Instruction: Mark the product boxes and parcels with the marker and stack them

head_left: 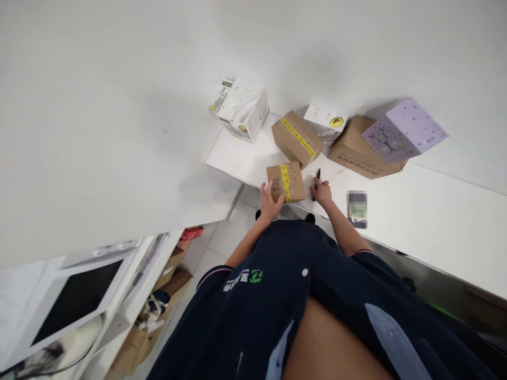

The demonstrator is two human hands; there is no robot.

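A small cardboard box (295, 179) with yellow printed tape and black handwriting sits at the near edge of the white table. My left hand (271, 205) grips its near left corner, thumb and fingers apart around it. To the right of the box, my right hand (323, 192) is closed on a black marker (318, 174). The marker stands out past the fingers at both ends, low over the tabletop. Just behind the small box lies a larger taped cardboard box (295, 138).
White boxes (246, 105) stand at the back left, and a white avocado box (325, 119) at the wall. A brown carton (356, 150) carries a purple box (412, 126). A blurred-out flat item (357, 210) lies on the table (443, 221). Shelves with cartons (172, 269) are lower left.
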